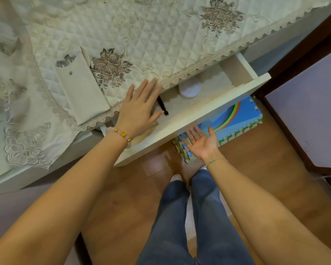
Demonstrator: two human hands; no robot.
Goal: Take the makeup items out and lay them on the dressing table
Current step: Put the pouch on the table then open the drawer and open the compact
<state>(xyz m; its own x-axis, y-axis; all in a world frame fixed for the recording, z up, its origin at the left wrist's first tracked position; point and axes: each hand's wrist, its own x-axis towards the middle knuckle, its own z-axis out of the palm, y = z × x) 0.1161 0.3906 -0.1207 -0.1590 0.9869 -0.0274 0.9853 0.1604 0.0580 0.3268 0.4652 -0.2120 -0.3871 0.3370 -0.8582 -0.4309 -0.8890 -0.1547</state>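
A quilted cream cover (pixel 161 35) with diamond stitching, embroidered brown flowers and a scalloped lace edge drapes over the dressing table (pixel 17 178), and a flat, pale fabric pouch (pixel 80 88) with a small stud lies on it. Below the lace edge a white-painted drawer (pixel 189 119) stands pulled out — smooth, boxy, with a thin front panel. Inside it lie a slim black stick-like makeup item (pixel 162 105), partly hidden by fingers, and a round white jar-like item (pixel 189 90) nearer the back. The left hand (pixel 139 109) hovers flat over the drawer's left part, fingers spread and holding nothing, a pink-and-gold bead bracelet (pixel 120 135) at its wrist. The right hand (pixel 202 141) sits just under the drawer front, palm up, fingers loosely spread — also empty. Beneath are a glossy wooden floor (pixel 256 159), a bright foam puzzle mat (pixel 235 119) with a rainbow, and the person's blue jeans (pixel 180 217).
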